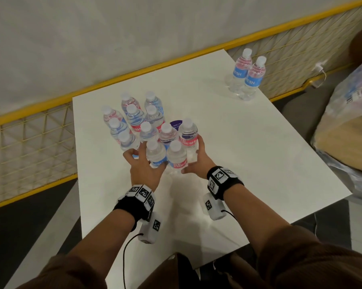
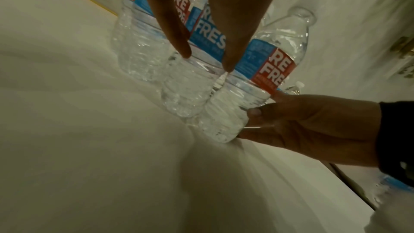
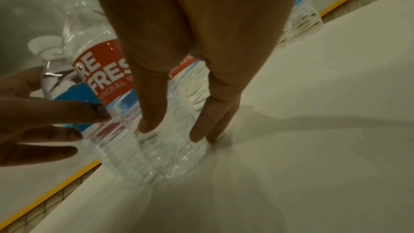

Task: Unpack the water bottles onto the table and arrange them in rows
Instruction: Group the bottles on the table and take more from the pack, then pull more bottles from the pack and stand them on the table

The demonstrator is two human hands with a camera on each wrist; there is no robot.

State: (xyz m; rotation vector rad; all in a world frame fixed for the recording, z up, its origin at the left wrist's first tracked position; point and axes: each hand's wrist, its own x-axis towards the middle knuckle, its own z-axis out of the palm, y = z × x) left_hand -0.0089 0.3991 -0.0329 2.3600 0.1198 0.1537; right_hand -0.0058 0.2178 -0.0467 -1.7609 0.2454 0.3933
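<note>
**Cluster Mostly Out, Rows Not Yet Straight**

About a dozen water bottles [image 1: 148,130] standing upright in a tight bunch near the middle of the white tabletop [image 1: 248,163], loosely in lines but uneven. Two more bottles [image 1: 247,75] apart at 1 o'clock near the far corner, not yet joined to the group. Judged well along: unpacking largely done, straightening and gathering left.

Left hand [image 1: 143,163] at 7 o'clock of the bunch, grip apart, straight fingers pressed against a front bottle [image 1: 156,154]. Right hand [image 1: 198,161] at 5 o'clock, grip likewise apart, fingers flat along the neighbouring bottle [image 1: 177,156] and the one behind it; nothing clamped.

Purple round sticker [image 1: 176,124] half hidden among the bottles. Crumpled plastic wrap and a cardboard box [image 1: 346,138] at 3 o'clock off the tabletop; contents not discernible. Yellow wire fence [image 1: 30,142] along the far and left edges. Tight packing likely to topple neighbours when nudged.
</note>
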